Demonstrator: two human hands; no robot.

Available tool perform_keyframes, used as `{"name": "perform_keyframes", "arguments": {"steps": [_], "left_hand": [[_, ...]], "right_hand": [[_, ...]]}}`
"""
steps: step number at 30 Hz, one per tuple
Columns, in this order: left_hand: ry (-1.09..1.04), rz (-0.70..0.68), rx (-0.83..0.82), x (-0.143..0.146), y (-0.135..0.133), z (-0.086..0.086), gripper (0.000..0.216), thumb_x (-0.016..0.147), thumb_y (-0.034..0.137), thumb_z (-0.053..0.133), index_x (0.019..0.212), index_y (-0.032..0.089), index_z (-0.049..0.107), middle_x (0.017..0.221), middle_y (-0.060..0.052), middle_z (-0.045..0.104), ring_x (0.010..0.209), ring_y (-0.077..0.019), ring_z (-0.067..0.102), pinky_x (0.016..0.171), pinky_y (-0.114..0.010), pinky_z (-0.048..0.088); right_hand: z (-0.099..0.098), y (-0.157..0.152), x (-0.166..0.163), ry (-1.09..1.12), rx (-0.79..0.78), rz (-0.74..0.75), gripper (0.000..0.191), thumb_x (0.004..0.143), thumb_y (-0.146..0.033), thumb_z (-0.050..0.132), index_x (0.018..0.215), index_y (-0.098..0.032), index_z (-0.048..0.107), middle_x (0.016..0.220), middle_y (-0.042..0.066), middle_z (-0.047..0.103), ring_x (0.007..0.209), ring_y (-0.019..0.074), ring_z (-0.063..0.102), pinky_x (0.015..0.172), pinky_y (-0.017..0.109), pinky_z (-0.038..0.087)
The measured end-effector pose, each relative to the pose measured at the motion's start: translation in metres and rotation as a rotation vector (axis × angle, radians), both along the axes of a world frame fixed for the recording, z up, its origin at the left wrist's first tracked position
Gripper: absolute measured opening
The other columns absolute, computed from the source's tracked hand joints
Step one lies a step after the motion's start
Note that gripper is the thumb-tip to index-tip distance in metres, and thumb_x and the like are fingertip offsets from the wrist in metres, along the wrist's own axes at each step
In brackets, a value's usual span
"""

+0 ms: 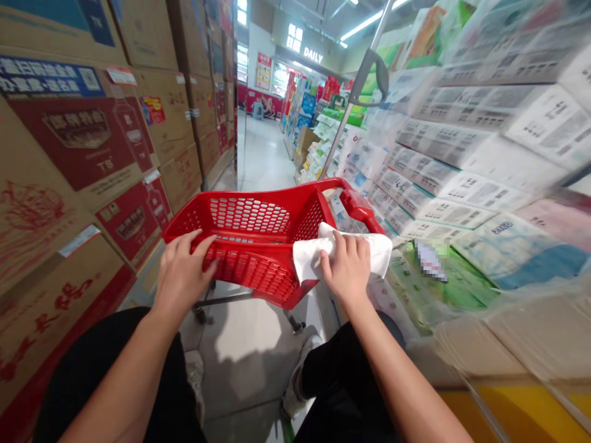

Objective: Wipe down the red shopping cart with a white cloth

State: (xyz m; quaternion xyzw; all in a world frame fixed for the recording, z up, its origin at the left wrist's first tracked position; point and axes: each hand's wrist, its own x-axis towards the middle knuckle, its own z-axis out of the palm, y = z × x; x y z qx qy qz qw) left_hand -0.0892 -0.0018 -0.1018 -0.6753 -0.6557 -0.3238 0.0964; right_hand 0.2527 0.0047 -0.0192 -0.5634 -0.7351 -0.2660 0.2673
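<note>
A red plastic shopping cart [249, 214] with a perforated basket stands turned sideways in front of me. My left hand [182, 271] grips the near left corner of its rim, with the thumb and fingers on either side of the edge. On the right end of the basket, below the red handle [360, 209], lies a white cloth [381, 251] draped over the rim. My right hand [347, 261] is closed on this cloth and presses it against the cart. The inside of the basket shows only red mesh walls.
Stacked cardboard cartons [83, 141] wall in the left side. Plastic-wrapped tissue packs [443, 178] are piled on the right, beside a metal pole [341, 129] with a grey grip. A tiled aisle [263, 154] runs ahead past shelves. My shoes [300, 381] flank the cart's near wheels.
</note>
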Motion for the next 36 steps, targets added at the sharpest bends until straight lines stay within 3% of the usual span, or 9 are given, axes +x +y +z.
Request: {"name": "perform_keyframes", "arguments": {"steps": [6,10,14,20,24,27,30,33,36], "left_hand": [[-0.029,-0.259,0.091,0.047,-0.003,0.007,0.059,0.090,0.034,0.054,0.146,0.021,0.041,0.149,-0.015,0.043,0.139,-0.0311,0.039,0.116,-0.052,0.032],[-0.149,-0.374,0.175,0.074,-0.021,0.034,0.066,0.089,0.038,0.057,0.148,0.020,0.033,0.149,-0.015,0.044,0.139,-0.0285,0.040,0.117,-0.050,0.032],[-0.275,-0.361,0.238,0.085,-0.041,0.067,0.066,0.089,0.043,0.057,0.146,0.021,0.034,0.149,-0.014,0.044,0.139,-0.0275,0.040,0.116,-0.048,0.034],[-0.086,-0.283,0.255,0.107,-0.061,0.106,0.042,0.085,0.038,0.058,0.124,0.022,0.055,0.147,-0.012,0.047,0.139,-0.0324,0.038,0.118,-0.055,0.026],[-0.009,-0.325,0.111,0.126,-0.056,0.121,0.044,0.086,0.036,0.059,0.126,0.019,0.054,0.128,-0.012,0.060,0.120,-0.0280,0.052,0.107,-0.046,0.039],[0.047,-0.261,0.065,0.131,-0.044,0.129,0.035,0.086,0.040,0.059,0.115,0.019,0.058,0.113,-0.011,0.063,0.110,-0.0286,0.055,0.096,-0.044,0.043],[0.084,-0.253,0.043,0.127,-0.035,0.133,0.027,0.089,0.044,0.055,0.100,0.020,0.059,0.100,-0.009,0.064,0.100,-0.0268,0.056,0.091,-0.043,0.044],[0.091,-0.286,0.014,0.115,-0.036,0.135,0.023,0.089,0.040,0.055,0.099,0.020,0.059,0.099,-0.007,0.065,0.099,-0.0242,0.057,0.091,-0.039,0.044],[0.122,-0.267,-0.029,0.101,-0.048,0.140,0.021,0.085,0.037,0.059,0.099,0.021,0.059,0.099,-0.006,0.065,0.100,-0.0243,0.058,0.092,-0.038,0.044]], "right_hand": [[0.036,-0.044,-0.053,-0.033,-0.186,0.294,0.049,0.096,-0.042,0.046,0.136,-0.014,0.054,0.129,0.014,0.061,0.114,0.0308,0.052,0.103,0.045,0.038],[0.064,-0.055,-0.068,-0.087,-0.310,0.376,0.045,0.097,-0.043,0.046,0.131,-0.016,0.058,0.119,0.014,0.067,0.107,0.0293,0.059,0.097,0.044,0.043],[0.078,-0.046,-0.063,-0.132,-0.349,0.427,0.045,0.098,-0.050,0.046,0.125,-0.018,0.061,0.107,0.013,0.070,0.106,0.0293,0.061,0.097,0.045,0.044],[0.076,-0.013,-0.037,-0.121,-0.266,0.598,0.044,0.097,-0.047,0.047,0.129,-0.020,0.060,0.131,0.012,0.063,0.127,0.0285,0.052,0.111,0.046,0.037],[0.068,0.013,-0.023,-0.106,-0.199,0.614,0.042,0.098,-0.042,0.046,0.130,-0.019,0.060,0.137,0.010,0.060,0.136,0.0278,0.045,0.118,0.048,0.030],[0.065,0.026,-0.021,-0.078,-0.173,0.604,0.039,0.098,-0.040,0.045,0.127,-0.021,0.062,0.139,0.008,0.059,0.136,0.0271,0.045,0.118,0.049,0.028],[0.067,0.030,-0.024,-0.071,-0.177,0.597,0.037,0.097,-0.040,0.047,0.126,-0.022,0.062,0.140,0.007,0.058,0.135,0.0272,0.045,0.119,0.051,0.025],[0.071,0.028,-0.026,-0.067,-0.185,0.576,0.037,0.097,-0.040,0.047,0.126,-0.022,0.062,0.141,0.007,0.057,0.133,0.0276,0.046,0.119,0.052,0.024],[0.073,0.021,-0.028,-0.061,-0.190,0.580,0.038,0.098,-0.041,0.046,0.127,-0.023,0.063,0.141,0.008,0.057,0.125,0.0275,0.050,0.114,0.051,0.030]]}}
